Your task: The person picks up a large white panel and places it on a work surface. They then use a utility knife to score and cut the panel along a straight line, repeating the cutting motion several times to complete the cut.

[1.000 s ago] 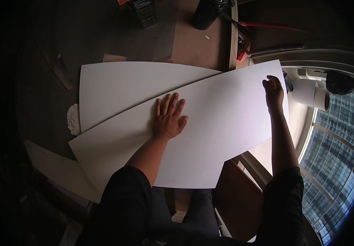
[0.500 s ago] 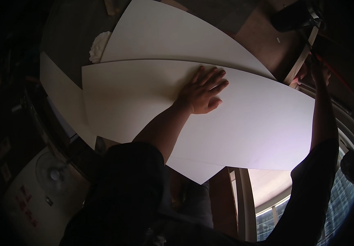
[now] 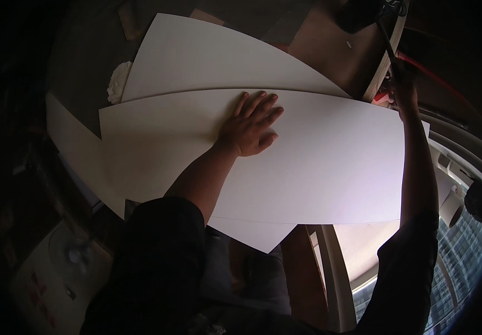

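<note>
My left hand [image 3: 250,124] lies flat on a large white curved sheet [image 3: 330,156], fingers spread. Behind this sheet, another white curved sheet [image 3: 207,61] shows, with a crumpled white piece [image 3: 119,81] at its left. My right hand [image 3: 404,92] reaches past the top sheet's right end to a dark rod-like tool [image 3: 389,44] and a red object [image 3: 381,97] beside a pale wooden edge strip [image 3: 380,81]. Its fingers are in shadow, so I cannot tell whether they grip anything. A further pale sheet [image 3: 70,134] sticks out at the left.
A dark container [image 3: 355,17] stands at the back right, near a red bar [image 3: 436,78]. A round fan [image 3: 73,254] is low at the left. A glass window [image 3: 464,251] and a paper roll [image 3: 451,206] are at the right.
My right hand has left the sheet's right part and moved out to the tools at the back-right edge. The whole view has swung. My left hand stays spread on the sheet.
</note>
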Motion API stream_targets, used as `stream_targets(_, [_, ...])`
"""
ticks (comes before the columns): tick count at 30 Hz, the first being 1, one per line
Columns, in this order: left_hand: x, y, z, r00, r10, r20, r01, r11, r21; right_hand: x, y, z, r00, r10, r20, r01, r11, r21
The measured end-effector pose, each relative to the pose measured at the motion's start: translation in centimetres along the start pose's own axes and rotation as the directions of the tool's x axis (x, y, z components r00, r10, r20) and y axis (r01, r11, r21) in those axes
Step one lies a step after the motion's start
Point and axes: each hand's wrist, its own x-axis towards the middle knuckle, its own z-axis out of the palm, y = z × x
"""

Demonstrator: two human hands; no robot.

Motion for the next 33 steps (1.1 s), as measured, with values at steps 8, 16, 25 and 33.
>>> stream_targets(8, [0.7, 0.8, -0.2, 1.000, 0.004, -0.014, -0.003, 1.000, 0.027, -30.8, 0.0, 0.0, 0.914, 0.315, -0.254, -0.080, 0.755, 0.651])
stream_targets(16, [0.4, 0.5, 1.4, 0.991, 0.062, -0.118, -0.043, 0.986, 0.164, -48.0, -1.3, 1.5, 0.644, 0.740, -0.193, -0.199, 0.406, 0.892])
stream_targets(25, [1.2, -0.9, 3.7, 0.962, 0.186, -0.199, -0.136, 0.961, 0.242, -51.3, 11.4, 3.2, 0.539, 0.811, -0.228, -0.114, 0.338, 0.934])
stream_targets(33, [6.7, 8.7, 4.9, 0.925, 0.316, -0.211, -0.306, 0.949, 0.082, -45.5, 15.4, 3.7, 0.538, 0.820, -0.195, -0.007, 0.236, 0.972])
